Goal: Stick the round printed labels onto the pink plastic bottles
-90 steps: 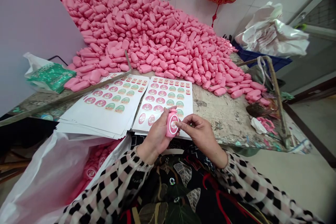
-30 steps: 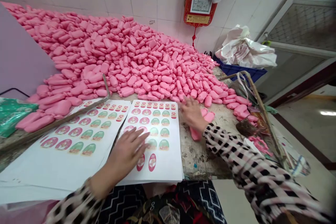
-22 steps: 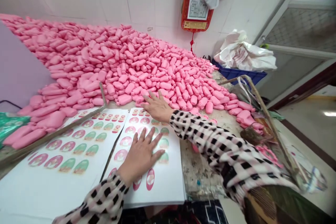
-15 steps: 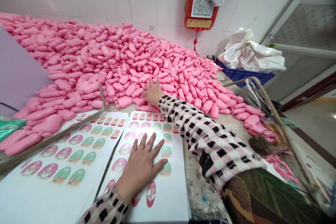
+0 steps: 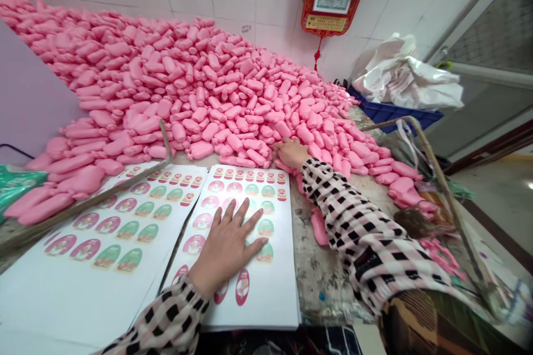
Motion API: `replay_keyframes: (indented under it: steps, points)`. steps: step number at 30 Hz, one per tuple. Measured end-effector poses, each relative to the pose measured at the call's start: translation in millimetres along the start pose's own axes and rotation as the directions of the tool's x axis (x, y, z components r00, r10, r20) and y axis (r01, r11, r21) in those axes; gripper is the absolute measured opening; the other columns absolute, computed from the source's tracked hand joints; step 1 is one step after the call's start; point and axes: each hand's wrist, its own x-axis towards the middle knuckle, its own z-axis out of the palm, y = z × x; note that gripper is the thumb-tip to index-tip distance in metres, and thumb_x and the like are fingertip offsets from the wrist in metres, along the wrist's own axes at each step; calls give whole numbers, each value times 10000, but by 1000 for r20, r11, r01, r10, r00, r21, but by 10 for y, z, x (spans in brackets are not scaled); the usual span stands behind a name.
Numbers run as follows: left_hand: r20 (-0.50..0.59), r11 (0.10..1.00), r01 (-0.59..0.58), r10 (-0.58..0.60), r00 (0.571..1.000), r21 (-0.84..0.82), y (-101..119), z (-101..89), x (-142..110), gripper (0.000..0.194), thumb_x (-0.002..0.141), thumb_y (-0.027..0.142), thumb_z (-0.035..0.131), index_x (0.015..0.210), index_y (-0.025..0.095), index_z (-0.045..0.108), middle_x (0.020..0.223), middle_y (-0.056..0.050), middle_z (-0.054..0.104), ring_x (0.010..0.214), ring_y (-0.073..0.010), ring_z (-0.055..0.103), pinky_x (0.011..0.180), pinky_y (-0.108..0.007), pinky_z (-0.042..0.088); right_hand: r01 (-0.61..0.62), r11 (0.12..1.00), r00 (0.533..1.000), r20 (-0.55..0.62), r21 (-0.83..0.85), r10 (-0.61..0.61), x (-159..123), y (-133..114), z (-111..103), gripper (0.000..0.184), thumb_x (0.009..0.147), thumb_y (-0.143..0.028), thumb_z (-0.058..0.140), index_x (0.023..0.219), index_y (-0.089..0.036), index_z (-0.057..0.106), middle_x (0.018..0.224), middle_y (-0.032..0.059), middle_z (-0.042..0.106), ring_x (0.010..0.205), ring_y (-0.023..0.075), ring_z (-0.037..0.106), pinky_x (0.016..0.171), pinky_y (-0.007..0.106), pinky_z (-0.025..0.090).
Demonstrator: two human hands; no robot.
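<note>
My left hand (image 5: 227, 247) lies flat and open, fingers spread, on the right sticker sheet (image 5: 266, 294), which carries rows of pink and green oval labels. My right hand (image 5: 291, 152) reaches to the near edge of a big pile of pink bottles (image 5: 200, 83), just past the sheet's far corner. Its fingers curl over a pink bottle there. Under my right sleeve a loose pink bottle (image 5: 318, 227) lies on the worn table (image 5: 316, 277).
A second stack of sticker sheets (image 5: 62, 288) lies at the left, behind it a metal bar (image 5: 83, 205) holding back bottles. A green packet (image 5: 12, 183) sits far left. A blue crate (image 5: 395, 113) with white bags (image 5: 408, 80) stands back right, beside a wooden frame (image 5: 437, 177).
Three seconds ago both hands held one pink bottle. Since then my left hand has settled flat on the sheet, while my right hand swept left across the pile and drew back right, fingers curling.
</note>
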Motion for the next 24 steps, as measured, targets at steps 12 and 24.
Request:
replay_keyframes:
  steps: [12,24]
  points:
    - [-9,998,-17,18,1000,64,-3,27,13,613,836,650,288,1383,375,316,1493,-42,248,1357,-358,168,1057,-552,108,-51,982,987,-142,182,77,-1166,60,224,392,930,-385,312,1272,-319,493,1356,75,389,1201,266,391,953,477,356]
    - [51,997,2,-6,999,74,37,-21,17,641,831,663,260,1393,359,302,1499,-43,232,1359,-356,158,1052,-536,105,-236,839,851,-313,490,422,-2378,376,-96,493,956,-402,158,1221,-181,511,1132,86,614,1031,196,562,858,308,425]
